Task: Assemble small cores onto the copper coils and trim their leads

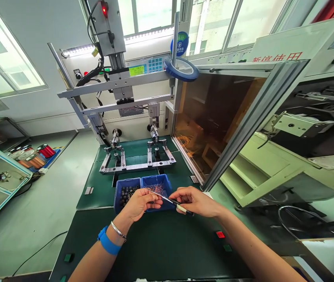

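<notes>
My right hand [198, 200] is closed around a slim tool [181, 208] with a black and cream handle and a thin silvery shaft pointing left; its exact kind is unclear. The shaft's far end reaches the fingers of my left hand [139, 204], which are pinched together. Whatever lies in that pinch is too small to make out. Both hands hover over the near side of two blue bins. Small dark cylindrical parts [128, 192] fill the left bin [116, 197]. In the right bin [167, 181] lie thin copper-coloured wire bits [156, 188].
Behind the bins stands a metal fixture [137, 167] with two clamping heads, under a machine frame [120, 84]. A framed tinted panel [214, 117] rises at right. On the green bench [155, 250] are a red button [220, 234] and green buttons [227, 248]. Blue tape [181, 69] hangs above.
</notes>
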The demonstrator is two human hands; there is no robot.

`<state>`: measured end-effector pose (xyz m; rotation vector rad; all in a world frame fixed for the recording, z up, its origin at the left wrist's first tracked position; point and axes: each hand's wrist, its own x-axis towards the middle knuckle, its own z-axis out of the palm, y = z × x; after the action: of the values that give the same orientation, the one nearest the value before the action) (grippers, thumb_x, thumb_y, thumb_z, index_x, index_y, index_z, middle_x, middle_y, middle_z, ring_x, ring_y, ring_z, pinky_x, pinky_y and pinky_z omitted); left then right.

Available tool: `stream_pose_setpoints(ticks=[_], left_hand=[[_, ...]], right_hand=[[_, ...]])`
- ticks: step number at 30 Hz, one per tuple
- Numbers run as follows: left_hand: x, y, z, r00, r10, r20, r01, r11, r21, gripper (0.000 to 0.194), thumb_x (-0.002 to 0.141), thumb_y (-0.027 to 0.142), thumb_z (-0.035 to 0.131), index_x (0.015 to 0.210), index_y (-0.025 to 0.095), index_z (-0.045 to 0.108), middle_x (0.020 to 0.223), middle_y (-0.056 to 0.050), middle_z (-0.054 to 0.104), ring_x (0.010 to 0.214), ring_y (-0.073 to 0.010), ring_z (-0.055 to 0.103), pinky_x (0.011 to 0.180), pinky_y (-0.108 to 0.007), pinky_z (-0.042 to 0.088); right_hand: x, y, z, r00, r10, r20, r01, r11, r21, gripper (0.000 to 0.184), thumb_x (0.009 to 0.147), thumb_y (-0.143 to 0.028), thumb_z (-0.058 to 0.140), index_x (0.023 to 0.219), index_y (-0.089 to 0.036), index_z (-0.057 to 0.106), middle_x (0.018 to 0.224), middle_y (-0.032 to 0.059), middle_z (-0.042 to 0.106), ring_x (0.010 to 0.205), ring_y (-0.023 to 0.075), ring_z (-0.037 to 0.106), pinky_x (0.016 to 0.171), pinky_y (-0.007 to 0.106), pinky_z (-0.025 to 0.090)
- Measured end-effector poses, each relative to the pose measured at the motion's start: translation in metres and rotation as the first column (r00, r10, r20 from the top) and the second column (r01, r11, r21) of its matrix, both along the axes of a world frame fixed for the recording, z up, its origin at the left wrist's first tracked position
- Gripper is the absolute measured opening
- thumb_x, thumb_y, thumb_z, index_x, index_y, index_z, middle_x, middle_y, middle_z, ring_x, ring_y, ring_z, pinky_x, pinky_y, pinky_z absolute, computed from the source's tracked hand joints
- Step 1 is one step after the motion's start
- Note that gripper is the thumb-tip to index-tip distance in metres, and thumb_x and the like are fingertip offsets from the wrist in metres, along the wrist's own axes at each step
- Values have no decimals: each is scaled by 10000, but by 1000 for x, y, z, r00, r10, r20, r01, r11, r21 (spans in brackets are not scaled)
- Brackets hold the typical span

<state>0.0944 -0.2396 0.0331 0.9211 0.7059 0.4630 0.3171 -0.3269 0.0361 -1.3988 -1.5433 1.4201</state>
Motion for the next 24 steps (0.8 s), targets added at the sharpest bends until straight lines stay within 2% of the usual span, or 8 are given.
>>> stream_pose_setpoints(ticks=[3,8,17,24], left_hand=[[-1,2,-7,1000,-20,3,20,1000,18,467,568,380,886,802,36,672,877,-142,627,801,-181,624,746,-264,541],[0,3,-12,1000,-19,-10,19,1000,12,481,572,376,878,811,27,649,892,-161,630,816,-200,627,779,-291,541],[4,0,-11,1000,-28,-9,28,1000,5,397,595,319,837,794,30,651,860,-155,635,774,-189,630,761,-270,540],[5,-2,-13,1000,2,-2,-2,1000,-14,424,558,328,851,751,35,613,879,-157,630,788,-192,627,752,-279,543]], right_hand=[[-1,-2,2,1000,-12,-17,12,1000,-7,412,757,-343,640,1076,-82,649,855,43,467,679,117,538,555,248,454],[-3,-6,6,999,-34,-20,33,997,-66,430,747,-327,617,1078,-52,617,778,35,482,643,117,543,438,198,392],[-7,-11,9,998,-55,-12,54,994,-99,442,754,-356,603,1075,-52,600,808,50,497,639,113,546,434,185,357],[-11,-14,5,998,-56,12,58,987,-151,566,756,-467,582,1111,-27,544,814,71,563,596,96,542,410,165,337]])
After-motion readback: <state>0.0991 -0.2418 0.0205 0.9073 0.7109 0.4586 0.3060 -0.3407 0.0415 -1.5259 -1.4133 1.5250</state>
